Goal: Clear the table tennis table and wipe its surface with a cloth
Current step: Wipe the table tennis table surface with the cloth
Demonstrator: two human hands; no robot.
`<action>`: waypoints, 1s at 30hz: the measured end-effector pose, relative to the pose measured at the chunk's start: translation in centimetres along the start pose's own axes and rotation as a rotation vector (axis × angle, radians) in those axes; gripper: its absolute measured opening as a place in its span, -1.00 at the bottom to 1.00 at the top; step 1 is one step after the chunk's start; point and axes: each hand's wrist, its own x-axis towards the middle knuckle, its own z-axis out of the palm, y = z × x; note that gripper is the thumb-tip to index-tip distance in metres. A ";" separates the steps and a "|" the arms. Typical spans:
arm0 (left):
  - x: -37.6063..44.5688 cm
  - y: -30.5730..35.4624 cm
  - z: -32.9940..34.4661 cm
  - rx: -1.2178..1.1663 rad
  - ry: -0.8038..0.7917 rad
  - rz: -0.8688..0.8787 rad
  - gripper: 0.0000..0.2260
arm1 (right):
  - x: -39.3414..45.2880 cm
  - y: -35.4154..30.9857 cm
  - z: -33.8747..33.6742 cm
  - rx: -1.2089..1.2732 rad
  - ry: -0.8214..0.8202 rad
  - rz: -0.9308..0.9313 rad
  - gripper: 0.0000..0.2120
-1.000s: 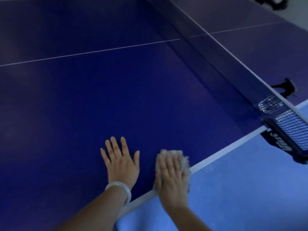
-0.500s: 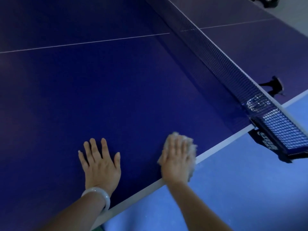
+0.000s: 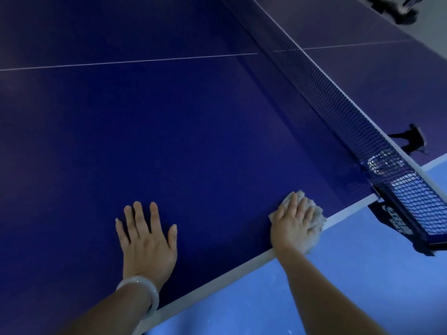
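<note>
The right hand (image 3: pixel 294 226), fingers flat on the cloth (image 3: pixel 314 217), has slid netward; left hand (image 3: pixel 146 240) stays spread.

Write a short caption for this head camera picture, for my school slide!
Right hand presses a pale cloth on the blue table edge near the net; left hand rests flat.

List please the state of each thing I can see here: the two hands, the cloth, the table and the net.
left hand: flat on the table, fingers spread, holding nothing.
right hand: fingers straight, pressing the cloth down.
cloth: crumpled, under the right hand at the table's near edge.
table: nothing lying on the part in view.
net: up, stretched across the table.
bracelet: on the left wrist.
</note>
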 end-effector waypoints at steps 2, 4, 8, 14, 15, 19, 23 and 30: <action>-0.1 0.0 0.1 0.008 -0.009 -0.003 -0.36 | -3.4 -1.6 1.8 -0.041 0.085 -0.089 -0.47; -0.1 0.0 0.1 0.015 -0.016 -0.011 -0.38 | -7.9 -2.4 3.4 -0.059 0.123 -0.374 -0.46; 0.0 0.2 0.0 0.015 -0.019 -0.014 -0.40 | -10.4 0.2 3.3 -0.115 -0.011 -0.816 -0.45; -0.1 0.1 0.0 0.013 -0.013 -0.004 -0.36 | 3.0 4.2 -0.7 -0.133 0.033 -0.170 -0.48; 0.0 0.0 0.0 0.004 -0.005 -0.001 -0.35 | 4.2 4.4 -1.1 -0.073 -0.002 -0.060 -0.48; 0.0 0.1 0.1 0.000 -0.007 -0.004 -0.33 | 2.6 1.6 0.0 0.033 0.021 0.143 -0.47; 0.0 0.1 0.1 0.031 -0.046 -0.018 -0.38 | -5.2 -0.4 2.9 0.063 0.039 -0.013 -0.47; -0.2 0.5 -0.4 0.021 -0.078 -0.015 -0.35 | -10.2 0.4 4.3 0.356 0.166 -0.197 -0.43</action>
